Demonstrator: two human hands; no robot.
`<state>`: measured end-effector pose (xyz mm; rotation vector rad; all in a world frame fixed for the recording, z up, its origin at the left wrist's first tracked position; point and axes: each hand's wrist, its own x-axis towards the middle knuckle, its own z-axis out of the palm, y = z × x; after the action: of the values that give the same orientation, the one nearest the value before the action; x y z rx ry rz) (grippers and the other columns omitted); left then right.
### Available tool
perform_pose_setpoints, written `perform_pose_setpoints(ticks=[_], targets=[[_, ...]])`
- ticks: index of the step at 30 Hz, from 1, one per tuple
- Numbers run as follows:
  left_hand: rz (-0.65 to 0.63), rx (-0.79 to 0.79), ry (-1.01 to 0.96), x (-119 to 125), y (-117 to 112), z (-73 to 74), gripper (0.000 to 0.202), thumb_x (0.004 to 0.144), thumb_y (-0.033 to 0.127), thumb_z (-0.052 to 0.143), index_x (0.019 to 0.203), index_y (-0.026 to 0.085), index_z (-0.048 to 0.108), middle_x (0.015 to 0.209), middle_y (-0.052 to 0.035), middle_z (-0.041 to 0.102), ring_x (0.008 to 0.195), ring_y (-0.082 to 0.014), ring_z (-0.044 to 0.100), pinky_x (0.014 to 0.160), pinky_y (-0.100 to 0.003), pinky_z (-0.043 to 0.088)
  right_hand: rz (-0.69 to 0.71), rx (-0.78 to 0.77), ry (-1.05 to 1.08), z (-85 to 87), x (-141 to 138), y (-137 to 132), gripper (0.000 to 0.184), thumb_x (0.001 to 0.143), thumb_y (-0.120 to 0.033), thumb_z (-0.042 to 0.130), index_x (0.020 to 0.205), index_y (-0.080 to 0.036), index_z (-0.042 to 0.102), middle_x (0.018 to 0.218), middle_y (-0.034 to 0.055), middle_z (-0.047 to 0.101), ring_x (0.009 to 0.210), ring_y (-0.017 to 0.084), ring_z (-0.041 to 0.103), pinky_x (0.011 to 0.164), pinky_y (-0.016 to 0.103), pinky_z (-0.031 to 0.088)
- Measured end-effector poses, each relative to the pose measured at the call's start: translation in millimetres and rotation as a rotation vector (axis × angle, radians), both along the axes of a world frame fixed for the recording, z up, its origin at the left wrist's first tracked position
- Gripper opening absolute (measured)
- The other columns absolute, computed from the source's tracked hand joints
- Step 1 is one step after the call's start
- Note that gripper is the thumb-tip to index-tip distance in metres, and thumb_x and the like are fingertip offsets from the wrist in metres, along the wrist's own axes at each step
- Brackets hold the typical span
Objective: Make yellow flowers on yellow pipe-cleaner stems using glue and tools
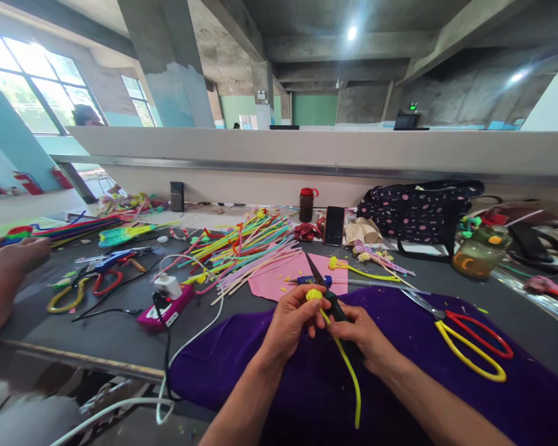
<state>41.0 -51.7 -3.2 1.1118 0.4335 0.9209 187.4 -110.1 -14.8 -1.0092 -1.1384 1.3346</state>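
Observation:
Between the fingertips of my left hand (291,316) is a bright yellow pipe-cleaner flower (314,295), its long yellow stem (351,375) hanging down over the purple cloth. My right hand (365,331) is wrapped around the dark handles of a pair of scissors (315,269), whose pointed blades angle up and away beside the flower. Just behind my hands, a blue glue gun (309,280) lies on a pink sheet (265,282) among small yellow scraps. Another yellow pipe-cleaner piece (367,271) rests farther back.
Red-and-yellow-handled scissors (469,337) lie on the purple cloth (232,337) at right. Many colored pipe cleaners (242,251) are heaped behind. A magenta power strip (167,310) with cords sits left. Phone (333,226), bottle (307,205), patterned bag (413,214) stand behind. Another person's hand (13,260) is at far left.

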Motion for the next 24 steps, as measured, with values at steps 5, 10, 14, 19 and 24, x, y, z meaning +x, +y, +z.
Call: perform_pose_setpoints(ticks=[5, 10, 14, 19, 24], targets=[[-0.010, -0.017, -0.031, -3.6, 0.8, -1.2, 0.036, 0.070, 0.027, 0.064, 0.104, 0.015, 0.058, 0.081, -0.0061, 0.063, 0.051, -0.0087, 0.057, 0.034, -0.014, 0.038, -0.033, -0.015, -0.012, 0.2, 1.4, 1.0, 0.008, 0.063, -0.020, 0.065, 0.064, -0.014, 0.061, 0.065, -0.0027, 0.045, 0.058, 0.009, 0.036, 0.053, 0.022, 0.026], [0.002, -0.030, -0.042, -4.4, 0.5, -1.2, 0.028, 0.072, 0.027, 0.062, 0.096, 0.014, 0.061, 0.078, -0.0066, 0.064, 0.048, -0.0083, 0.056, 0.033, -0.013, 0.038, -0.041, 0.001, -0.023, 2.0, 0.8, 0.7, 0.008, 0.063, -0.020, 0.065, 0.066, -0.014, 0.061, 0.067, -0.0021, 0.046, 0.060, 0.010, 0.037, 0.054, 0.022, 0.027], [-0.007, -0.029, -0.034, -5.8, -0.3, 0.2, 0.024, 0.071, 0.026, 0.063, 0.091, 0.013, 0.062, 0.079, -0.0066, 0.064, 0.049, -0.0084, 0.056, 0.033, -0.013, 0.038, -0.023, 0.021, -0.031, 2.4, 0.5, 0.3, 0.010, 0.062, -0.023, 0.066, 0.066, -0.014, 0.063, 0.068, -0.0013, 0.047, 0.062, 0.011, 0.039, 0.055, 0.022, 0.029], [0.015, -0.021, -0.061, -5.8, -0.5, 3.0, 0.047, 0.063, 0.028, 0.070, 0.107, 0.017, 0.056, 0.096, -0.0087, 0.061, 0.056, -0.0103, 0.059, 0.035, -0.014, 0.039, -0.053, 0.042, -0.048, 2.7, 1.6, 0.0, 0.012, 0.061, -0.025, 0.066, 0.061, -0.015, 0.060, 0.074, 0.0005, 0.050, 0.065, 0.013, 0.042, 0.058, 0.024, 0.032], [0.111, -0.109, -0.018, -2.7, 0.1, 0.1, 0.045, 0.062, 0.028, 0.070, 0.102, 0.015, 0.054, 0.087, -0.0056, 0.062, 0.049, -0.0062, 0.054, 0.033, -0.013, 0.036, -0.171, 0.074, -0.111, 4.7, 2.0, 0.1, 0.011, 0.062, -0.024, 0.066, 0.059, -0.016, 0.060, 0.077, 0.0008, 0.051, 0.065, 0.013, 0.043, 0.058, 0.025, 0.032]])
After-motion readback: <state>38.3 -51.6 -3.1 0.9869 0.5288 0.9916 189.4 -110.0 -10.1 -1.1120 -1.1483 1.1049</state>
